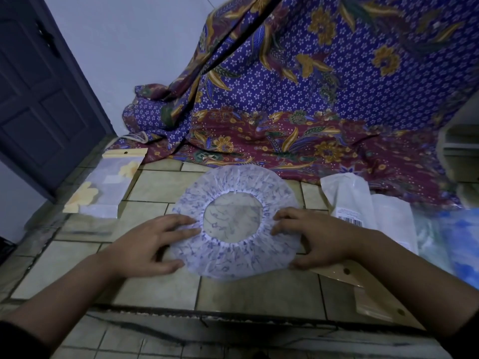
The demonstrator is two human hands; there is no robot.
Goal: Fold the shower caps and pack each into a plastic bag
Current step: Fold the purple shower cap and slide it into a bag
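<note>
- A shower cap (234,224), white with a small blue print, lies spread flat and round near the middle of the tiled floor (160,281), its elastic opening facing up.
- The left hand (153,244) rests on the cap's left side, fingers spread flat near the elastic rim, thumb at the cap's outer edge; its grip pinches nothing.
- The right hand (315,235) mirrors it on the cap's right side, fingers spread and pressing down.
- A plastic bag (106,186) with a yellow flower print and a card header lies toward the floor's left edge, apart from the cap.
- More clear bags (363,203), one showing a barcode label, lie toward the right edge.
- A patterned purple cloth (298,99) drapes along the far edge.
- A dark door (44,99) stands at the far left corner.
</note>
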